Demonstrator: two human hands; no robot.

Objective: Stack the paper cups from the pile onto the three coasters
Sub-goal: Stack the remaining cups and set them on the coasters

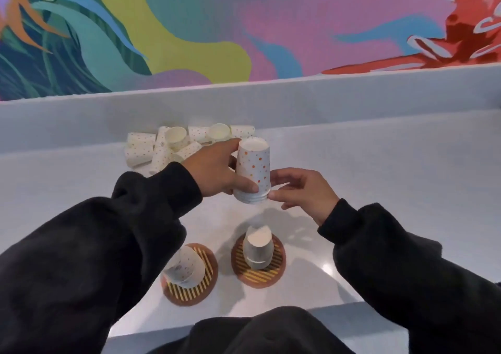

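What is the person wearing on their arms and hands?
Long, loose black sleeves of soft, fleecy-looking cloth cover both arms, the left sleeve and the right sleeve, ending in cuffs at the wrists. The left hand and the right hand are bare: no gloves, rings or watch show.

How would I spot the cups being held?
Look at the pale counter below the colourful mural. Near its middle, the left hand and right hand hold upside-down nested dotted cups aloft. Other cups lie piled behind or sit on striped coasters.
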